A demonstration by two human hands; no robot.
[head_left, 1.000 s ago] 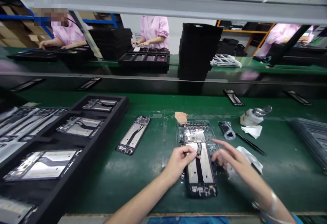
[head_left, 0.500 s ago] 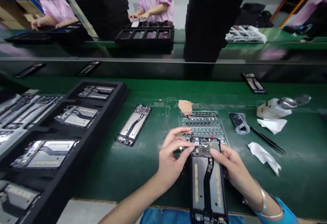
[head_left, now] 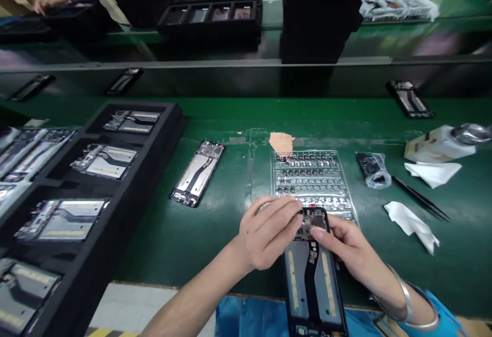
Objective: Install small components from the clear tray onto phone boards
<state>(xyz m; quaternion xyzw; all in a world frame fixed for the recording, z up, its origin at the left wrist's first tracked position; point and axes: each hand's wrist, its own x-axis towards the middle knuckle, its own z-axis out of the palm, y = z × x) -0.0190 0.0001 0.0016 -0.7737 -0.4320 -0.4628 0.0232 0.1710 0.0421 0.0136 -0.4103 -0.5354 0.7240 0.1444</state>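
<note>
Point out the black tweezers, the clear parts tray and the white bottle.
Black tweezers [head_left: 420,198]: head view, middle.
Clear parts tray [head_left: 340,169]: head view, right rim.
White bottle [head_left: 436,145]: head view, body.

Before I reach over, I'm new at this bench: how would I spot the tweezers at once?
On the glossy green workbench, find the clear plastic tray of small parts, then look right, past the small clear bag with a black item inside. The slim black tweezers lie slanted between two crumpled white wipes, the only long, thin, two-pronged thing there.
</note>
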